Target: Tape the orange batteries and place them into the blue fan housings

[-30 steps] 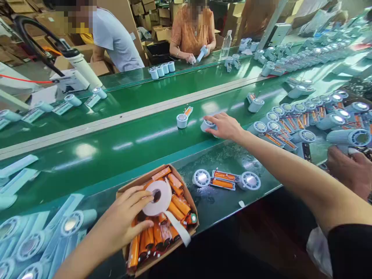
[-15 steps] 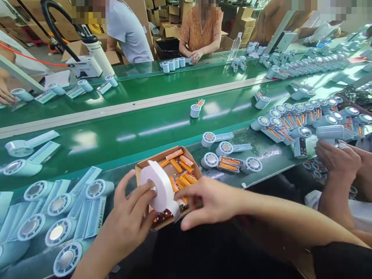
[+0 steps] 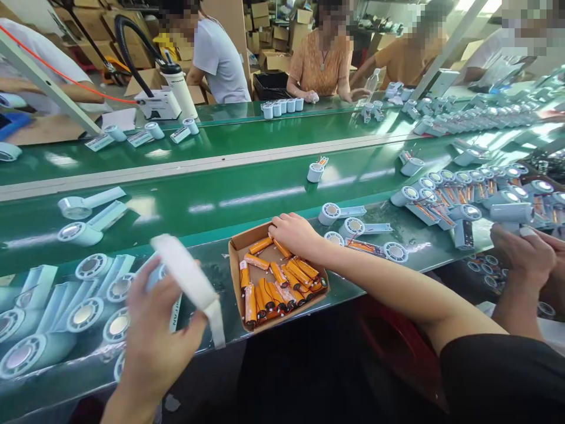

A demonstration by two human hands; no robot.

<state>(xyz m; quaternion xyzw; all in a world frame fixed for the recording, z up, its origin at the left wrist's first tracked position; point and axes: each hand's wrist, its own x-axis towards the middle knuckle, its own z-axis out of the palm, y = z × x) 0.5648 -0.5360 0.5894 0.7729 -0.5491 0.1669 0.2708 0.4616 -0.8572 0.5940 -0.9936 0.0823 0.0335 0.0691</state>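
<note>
Roll of tape and box of cells at the bench edge. Your left hand (image 3: 154, 333), blurred, is raised above the near edge of the dark green bench (image 3: 216, 265). Its thumb and fingers are bent around a flat white roll of tape (image 3: 183, 268), which is tilted, with a loose end hanging down; the exact contact of the fingertips is not clear. The roll is to the left of a shallow, open brown cardboard box (image 3: 235, 282) and apart from it. Your right hand (image 3: 293, 232) lies at the box's far rim, fingers close together and curled downward. Whether they pinch the wall or one of the orange, film-wrapped cylindrical cells (image 3: 265, 294) inside, you cannot tell from this view.

Judged by appearance, the roll is light and fairly firm, while its free end is limp and may stick to your skin; hold the roll by its core or flat sides. Each cell is probably dense for its size, rigid and smooth; take it around the middle of its body, sparing the thin wires and small white plugs. The box walls look thin and likely flex, so support them low down.

Pale-blue round fan housings with flat handles lie left (image 3: 86, 312) and right (image 3: 355, 227) of the box.
</note>
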